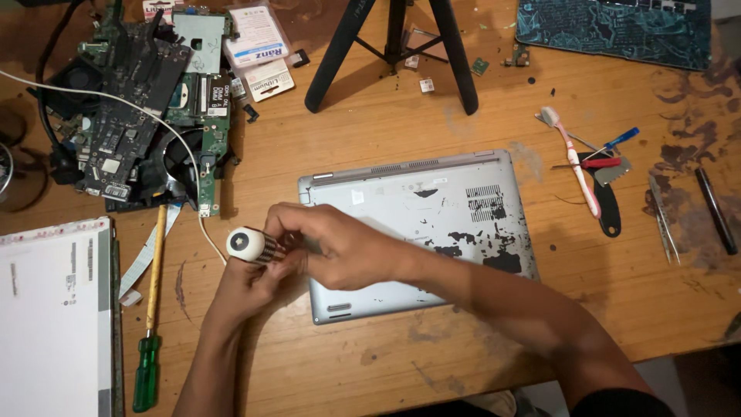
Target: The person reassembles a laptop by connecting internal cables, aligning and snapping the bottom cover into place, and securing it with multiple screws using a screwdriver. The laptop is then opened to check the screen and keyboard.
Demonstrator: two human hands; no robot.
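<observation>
A: Nearest to the person, what do the two hands hold?

B: Both hands meet on one tool, a screwdriver handle (255, 246) with dark ribs and a pale round cap. The left hand (251, 282) comes from below and is wrapped around the handle from under it. The right hand (336, 245) comes from the right side and closes its fingers over the front part of the handle. Neither hand is wide; both are curled tight on the tool.

A: Which way does the tool lie?

B: Its long axis goes left to right. The pale cap points to the left, away from the laptop (432, 220), and the front end points to the right, toward the laptop. The tip I cannot see, the right hand covers it.

A: And where is the laptop from the hands?

B: It lies bottom side up on the desk (401, 116), grey with worn black patches, just to the right of the handle. The right hand is over its left edge, so this hand is the nearer one. The left hand is just beside that edge, over the bare desk.

A: What lies farther off?

B: Left of the laptop, a green screwdriver (150, 324) and a flat screen panel (54, 316). Behind and left of the laptop, a pile of circuit boards (147, 108). Behind it, tripod legs (394, 46). To its right, a toothbrush (571, 158).
</observation>
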